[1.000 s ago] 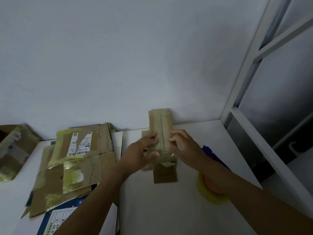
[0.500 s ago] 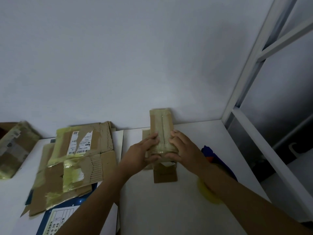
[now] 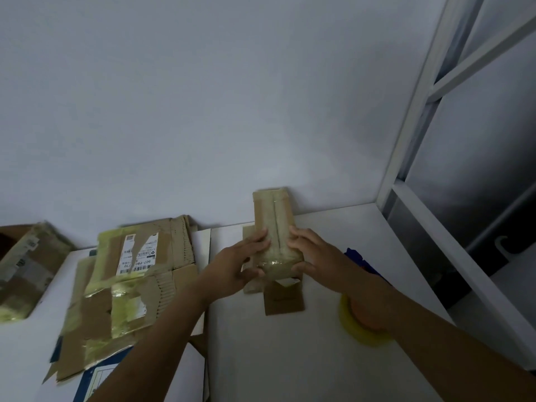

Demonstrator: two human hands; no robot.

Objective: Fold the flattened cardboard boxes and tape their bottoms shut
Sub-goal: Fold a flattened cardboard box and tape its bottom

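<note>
A small narrow cardboard box (image 3: 274, 219) stands on the white table (image 3: 290, 358) near the wall, its taped face with a centre seam turned up toward me. Glossy tape wraps over its near end. My left hand (image 3: 235, 269) holds the box's left side, fingers on top and thumb round the near edge. My right hand (image 3: 313, 255) holds the right side, fingers over the top face and thumb at the taped end. A loose brown flap (image 3: 282, 300) sticks out below the box toward me. A yellow tape roll (image 3: 361, 329) lies under my right forearm, partly hidden.
A stack of flattened, taped cardboard boxes (image 3: 127, 277) with a shipping label lies on the left. Another folded box (image 3: 26, 268) sits at the far left edge. A blue object (image 3: 358, 258) shows behind my right wrist. A white metal frame (image 3: 429, 158) rises at the right.
Both hands have slid closer along the box's sides toward its near taped end, thumbs now wrapping the end. The box has barely moved.
</note>
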